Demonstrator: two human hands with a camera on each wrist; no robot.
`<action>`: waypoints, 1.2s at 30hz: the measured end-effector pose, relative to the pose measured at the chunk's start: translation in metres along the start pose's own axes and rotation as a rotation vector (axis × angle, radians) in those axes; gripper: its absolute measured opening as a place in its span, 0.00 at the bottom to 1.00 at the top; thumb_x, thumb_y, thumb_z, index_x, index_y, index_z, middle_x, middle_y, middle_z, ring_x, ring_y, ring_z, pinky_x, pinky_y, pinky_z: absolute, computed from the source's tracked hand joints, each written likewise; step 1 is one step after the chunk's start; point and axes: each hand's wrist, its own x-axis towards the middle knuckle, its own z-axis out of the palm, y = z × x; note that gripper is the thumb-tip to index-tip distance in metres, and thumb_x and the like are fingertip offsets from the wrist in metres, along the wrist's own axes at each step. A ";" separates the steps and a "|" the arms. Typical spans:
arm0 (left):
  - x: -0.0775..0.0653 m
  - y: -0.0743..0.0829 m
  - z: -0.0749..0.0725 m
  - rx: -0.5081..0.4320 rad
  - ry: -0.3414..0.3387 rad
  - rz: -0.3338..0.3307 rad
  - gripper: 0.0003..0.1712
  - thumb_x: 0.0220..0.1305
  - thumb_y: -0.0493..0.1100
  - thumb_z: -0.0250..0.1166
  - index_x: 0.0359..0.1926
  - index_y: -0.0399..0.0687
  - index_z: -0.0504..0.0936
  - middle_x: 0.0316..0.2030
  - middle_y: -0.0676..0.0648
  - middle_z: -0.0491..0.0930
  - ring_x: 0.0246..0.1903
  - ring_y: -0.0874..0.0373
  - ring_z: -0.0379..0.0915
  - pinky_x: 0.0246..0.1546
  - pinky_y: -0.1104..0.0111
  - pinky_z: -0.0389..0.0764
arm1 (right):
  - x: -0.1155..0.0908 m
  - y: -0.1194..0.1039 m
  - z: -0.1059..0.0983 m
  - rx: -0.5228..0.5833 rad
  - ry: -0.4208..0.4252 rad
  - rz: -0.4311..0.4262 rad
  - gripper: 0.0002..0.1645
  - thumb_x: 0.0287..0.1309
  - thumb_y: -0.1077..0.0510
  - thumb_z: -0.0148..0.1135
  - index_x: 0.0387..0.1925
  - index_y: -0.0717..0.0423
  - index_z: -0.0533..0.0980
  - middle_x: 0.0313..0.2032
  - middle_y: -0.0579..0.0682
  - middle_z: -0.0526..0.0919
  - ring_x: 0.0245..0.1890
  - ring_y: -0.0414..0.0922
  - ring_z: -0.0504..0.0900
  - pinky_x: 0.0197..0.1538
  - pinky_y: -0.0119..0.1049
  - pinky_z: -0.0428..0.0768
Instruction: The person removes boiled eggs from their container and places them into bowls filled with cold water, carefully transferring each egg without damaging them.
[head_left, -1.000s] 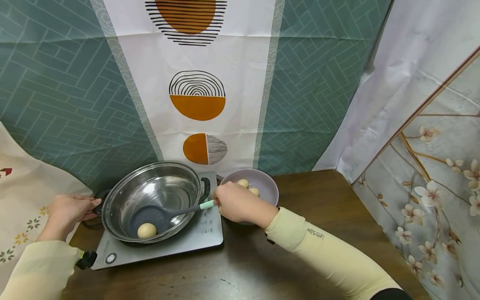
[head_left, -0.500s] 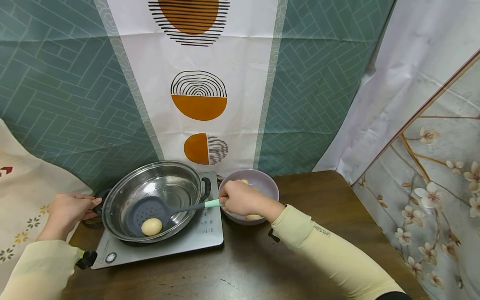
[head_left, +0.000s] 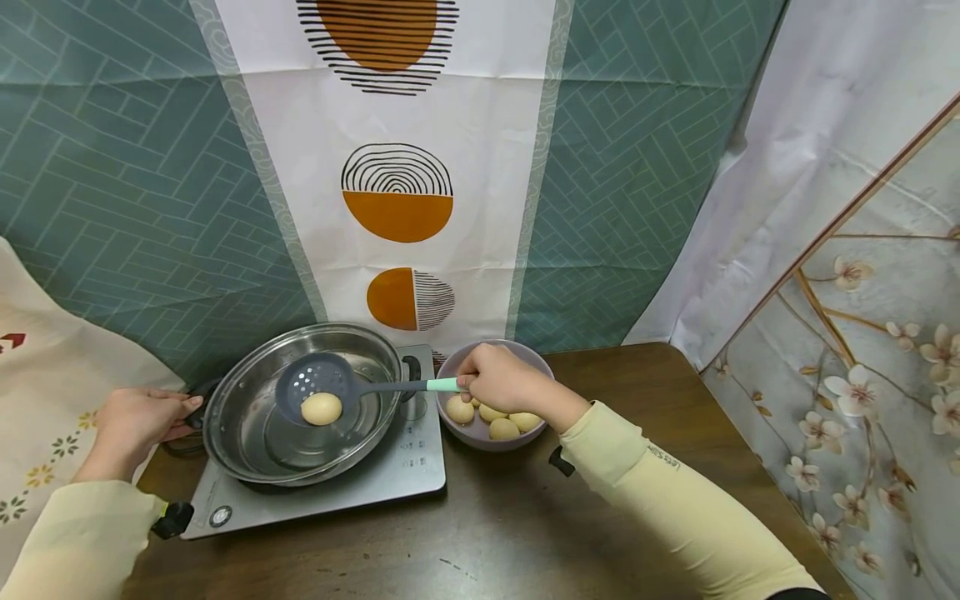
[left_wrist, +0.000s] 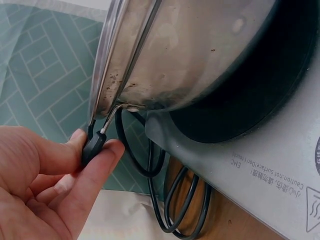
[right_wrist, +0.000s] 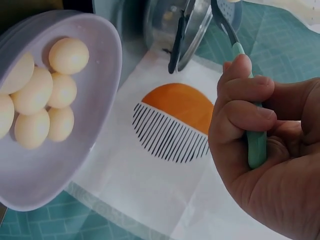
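My right hand grips the mint-green handle of a grey slotted skimmer. One pale egg sits in the skimmer's head, which is over the steel pot in the head view. With thumb and fingers, my left hand pinches the pot's black side handle. Below my right hand is a purple bowl; several eggs lie in it, as the right wrist view shows.
The pot stands on a silver induction cooker on a brown wooden table. A black cable loops beside the cooker at the left. Patterned cloths hang behind the table and at both sides.
My right hand has moved up and to the right, lifting the skimmer with the egg from low in the pot. More eggs in the bowl now show. My left hand stays on the pot handle.
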 end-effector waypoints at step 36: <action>-0.002 -0.001 0.001 0.002 -0.002 0.020 0.33 0.60 0.51 0.63 0.52 0.23 0.75 0.45 0.26 0.77 0.21 0.63 0.81 0.24 0.68 0.84 | -0.039 0.057 -0.050 0.028 0.086 0.140 0.14 0.66 0.57 0.50 0.32 0.53 0.81 0.24 0.47 0.79 0.15 0.39 0.59 0.18 0.28 0.58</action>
